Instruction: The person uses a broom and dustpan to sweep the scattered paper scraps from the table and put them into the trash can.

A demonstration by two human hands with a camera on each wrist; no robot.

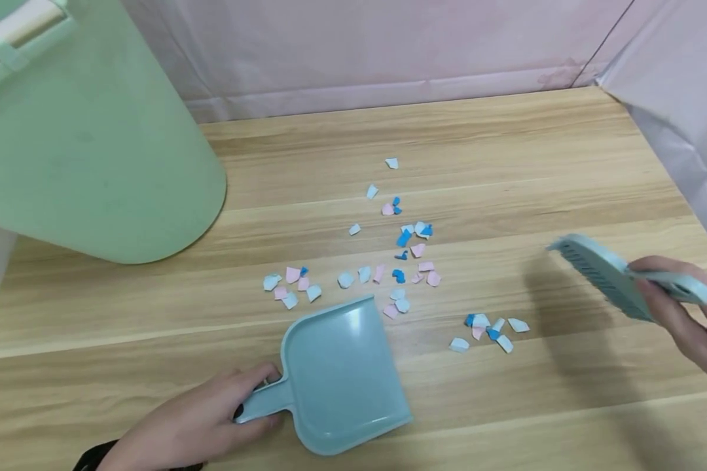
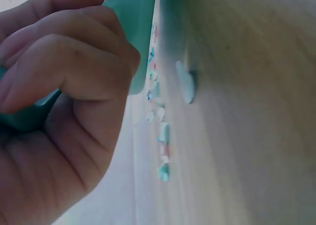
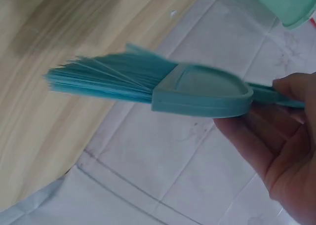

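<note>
A light blue dustpan [image 1: 342, 376] lies flat on the wooden table [image 1: 507, 150], its mouth facing the scraps. My left hand [image 1: 212, 418] grips its handle [image 1: 262, 402]; in the left wrist view my curled fingers [image 2: 69, 62] wrap the teal handle [image 2: 29, 114]. Several small pink, white and blue paper scraps [image 1: 400, 255] are scattered beyond the pan, with a smaller cluster [image 1: 489, 330] to its right. My right hand [image 1: 689, 320] holds a teal hand brush [image 1: 607, 275] lifted above the table at the right. The right wrist view shows its bristles [image 3: 103, 79] and head [image 3: 202, 92].
A large pale green bin [image 1: 82, 137] stands at the back left of the table. A pink-white covered wall [image 1: 389, 52] runs along the back and another [image 1: 677, 111] along the right side. The table's right rear corner lies near the brush.
</note>
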